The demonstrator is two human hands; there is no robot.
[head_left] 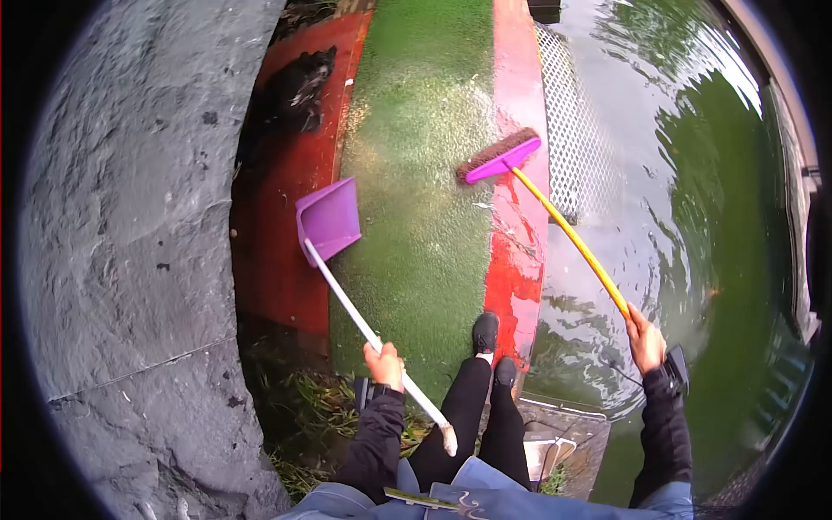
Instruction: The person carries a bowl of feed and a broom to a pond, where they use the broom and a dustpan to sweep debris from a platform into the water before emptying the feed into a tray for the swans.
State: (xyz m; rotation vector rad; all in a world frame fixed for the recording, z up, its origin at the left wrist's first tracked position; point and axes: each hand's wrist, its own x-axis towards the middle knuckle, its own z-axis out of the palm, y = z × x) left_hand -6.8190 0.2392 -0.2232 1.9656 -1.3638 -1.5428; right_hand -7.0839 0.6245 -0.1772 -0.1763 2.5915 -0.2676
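My left hand is closed round the white handle of a purple dustpan. The pan lies over the left edge of the green turf walkway, partly on the red border. On the right, my right hand grips the yellow handle of a broom near its end. The broom's magenta head with brown bristles rests across the turf's right edge and the wet red strip. Pale bits are scattered on the turf between dustpan and broom.
Greenish water borders the walkway on the right, with white lattice mesh beside it. A large grey rock wall stands on the left. A dark furry animal is on the red surface at the upper left. Grass grows below.
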